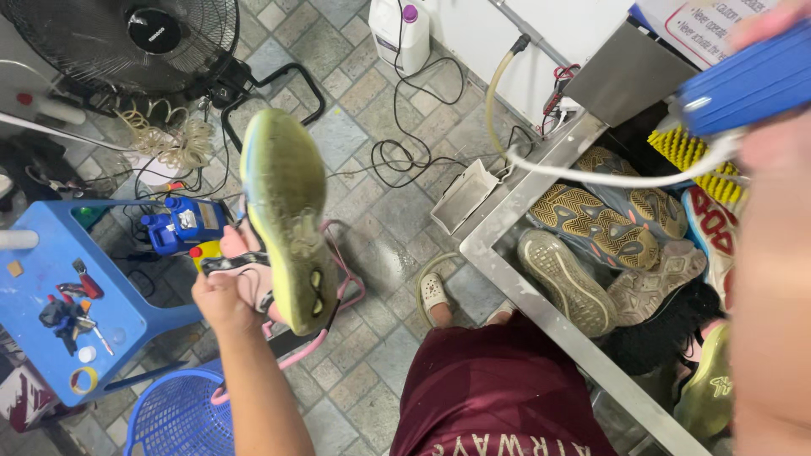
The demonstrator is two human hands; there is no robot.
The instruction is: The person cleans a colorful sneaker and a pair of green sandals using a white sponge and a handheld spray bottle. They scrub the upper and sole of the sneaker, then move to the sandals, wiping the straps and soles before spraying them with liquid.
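My left hand (221, 295) holds a sneaker (287, 215) by its pink upper, sole turned up toward me; the sole is yellow-green and dirty. My right hand (773, 29), blurred at the top right edge, grips a blue spray tool (748, 80) with a white hose (608, 176) running from it. Below that tool, a steel sink (541, 312) holds several sneakers (604, 224) lying sole up, and a yellow brush (688, 152) lies at its back.
A blue plastic stool (51, 338) at the left carries keys and small items. A blue basket (173, 418) stands below it. A black floor fan (127, 38), cables, a white jug (404, 34) and a blue bottle (182, 224) sit on the tiled floor.
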